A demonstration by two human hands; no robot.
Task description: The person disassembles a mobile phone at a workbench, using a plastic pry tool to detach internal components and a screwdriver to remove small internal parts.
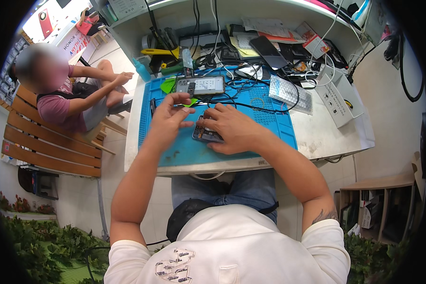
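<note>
White box (332,102), yellow item (348,103) inside; left hand (169,118) loose, right hand (234,128) gripping opened phone (207,135).

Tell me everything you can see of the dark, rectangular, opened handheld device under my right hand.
The dark, rectangular, opened handheld device looks like a phone without its cover: small inner parts show, some coppery-orange, inside a greyish rim, perhaps metal or plastic. It lies slightly slanted on the flat blue work mat. The bare right hand hides part of it, fingers apparently touching it; finer detail is too small to tell.
</note>
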